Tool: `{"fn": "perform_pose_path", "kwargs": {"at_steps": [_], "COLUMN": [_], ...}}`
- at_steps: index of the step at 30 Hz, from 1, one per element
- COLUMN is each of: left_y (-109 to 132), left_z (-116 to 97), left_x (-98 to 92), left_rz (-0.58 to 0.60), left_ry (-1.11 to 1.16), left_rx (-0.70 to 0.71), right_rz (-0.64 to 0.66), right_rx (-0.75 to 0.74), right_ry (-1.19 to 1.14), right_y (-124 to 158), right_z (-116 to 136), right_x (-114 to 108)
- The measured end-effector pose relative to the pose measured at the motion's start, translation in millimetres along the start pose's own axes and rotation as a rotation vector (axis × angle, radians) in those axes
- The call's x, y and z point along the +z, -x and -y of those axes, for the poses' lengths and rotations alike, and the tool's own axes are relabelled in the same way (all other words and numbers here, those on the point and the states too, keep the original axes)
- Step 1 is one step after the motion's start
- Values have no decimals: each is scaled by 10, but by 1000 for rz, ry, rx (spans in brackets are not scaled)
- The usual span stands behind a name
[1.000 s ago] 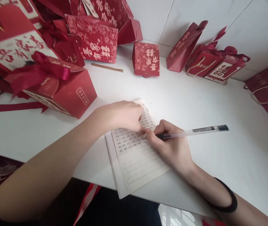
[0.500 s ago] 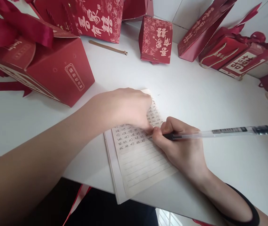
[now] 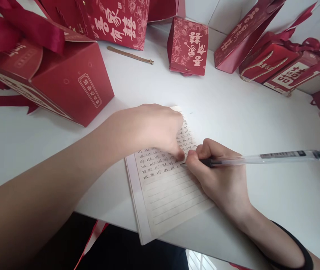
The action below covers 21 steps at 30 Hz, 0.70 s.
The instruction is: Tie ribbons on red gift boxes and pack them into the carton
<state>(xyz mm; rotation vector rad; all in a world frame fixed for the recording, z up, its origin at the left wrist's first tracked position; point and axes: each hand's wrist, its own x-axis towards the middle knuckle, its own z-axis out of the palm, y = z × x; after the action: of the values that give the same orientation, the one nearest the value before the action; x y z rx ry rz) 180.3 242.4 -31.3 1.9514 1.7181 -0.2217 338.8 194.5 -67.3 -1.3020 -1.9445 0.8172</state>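
Note:
A lined notebook (image 3: 174,202) lies at the table's near edge, its upper lines filled with rows of small handwritten numbers and the lower lines blank. Across the upper part of the page rests my left hand (image 3: 154,127), thumb spread away from the other fingers, which are mostly hidden beyond the hand; it holds nothing I can see. My right hand (image 3: 222,176) pinches a clear pen (image 3: 250,160) with a black grip. The pen's tip touches the page at the end of the lowest written row, just below my left thumb.
A large red gift box (image 3: 72,82) with a ribbon stands at the left. Along the back are a small red box (image 3: 189,47), red gift bags (image 3: 283,69) and a thin gold-brown strip (image 3: 130,55). The white table's (image 3: 109,210) front edge runs below the notebook.
My right hand and the pen have shifted slightly right, with the pen tip now showing at the page. My left hand stays on the page. The whole view has shifted a little.

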Motion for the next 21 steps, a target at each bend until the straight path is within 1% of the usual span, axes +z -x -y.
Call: {"fn": "perform_pose_path", "kwargs": {"at_steps": [3,5,9,11,13,15,16,19,20,21], "left_y": [-1,-1,3,9,17,20,19,5,-4,-15], "left_z": [-3,3,50,82,105,108,103,74,66,61], "left_x": [1,0,-8,-10,-8,2,12,64,88,114], "left_rz": [12,19,-11,-30,-46,-83,-134,-264,-296,-323], "left_ry": [23,24,1,2,4,-3,8,57,69,79], "left_rx": [4,11,104,156,201,231,228,254,256,270], "right_rz": [-5,-5,-73,-100,-95,-92,-102,-125,-149,-140], "right_rx": [-19,-10,58,73,50,-12,-50,-267,-317,-356], "right_ry": [3,-45,-281,-293,-168,7,95,298,332,348], "right_y": [15,13,-47,-109,-193,-296,-350,-477,-499,-511], "right_z": [-20,-30,-88,-169,-296,-451,-529,-718,-761,-794], "right_x": [17,18,-60,-143,-242,-340,-385,-488,-506,-516]}}
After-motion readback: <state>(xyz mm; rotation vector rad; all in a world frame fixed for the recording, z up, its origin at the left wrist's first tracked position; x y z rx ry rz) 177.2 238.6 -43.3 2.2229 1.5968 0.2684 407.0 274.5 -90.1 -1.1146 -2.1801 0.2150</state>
